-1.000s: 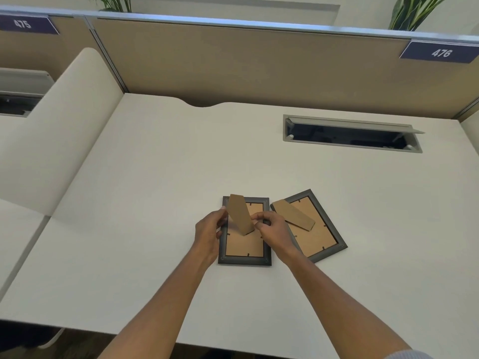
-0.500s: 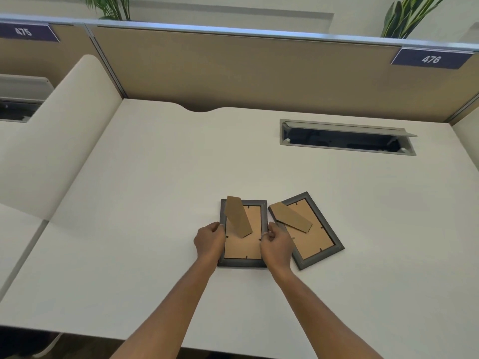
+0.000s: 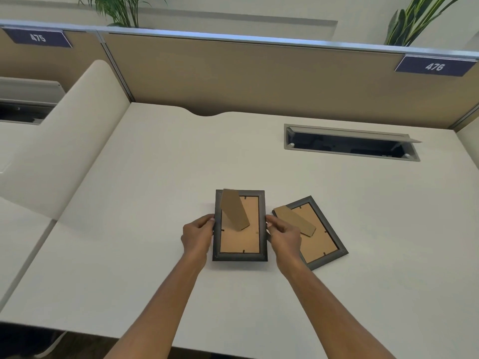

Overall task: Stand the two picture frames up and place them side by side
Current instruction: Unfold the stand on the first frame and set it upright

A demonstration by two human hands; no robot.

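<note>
Two dark picture frames lie back-side up on the white desk (image 3: 155,255). The left frame (image 3: 239,244) shows its brown backing, and its cardboard stand (image 3: 234,209) is folded out and sticks up. My left hand (image 3: 198,235) grips its left edge and my right hand (image 3: 283,235) grips its right edge. The right frame (image 3: 320,237) lies flat and turned at an angle, just right of my right hand, with its stand (image 3: 295,220) lying almost flat. The two frames nearly touch.
A cable slot (image 3: 350,145) with a raised lid is cut into the desk at the back right. A tan partition (image 3: 259,79) closes the back, and a low rounded divider (image 3: 64,141) borders the left side.
My hands have left the cardboard stand and moved to the two side edges of the left frame. The frame's near end looks slightly nearer to me.
</note>
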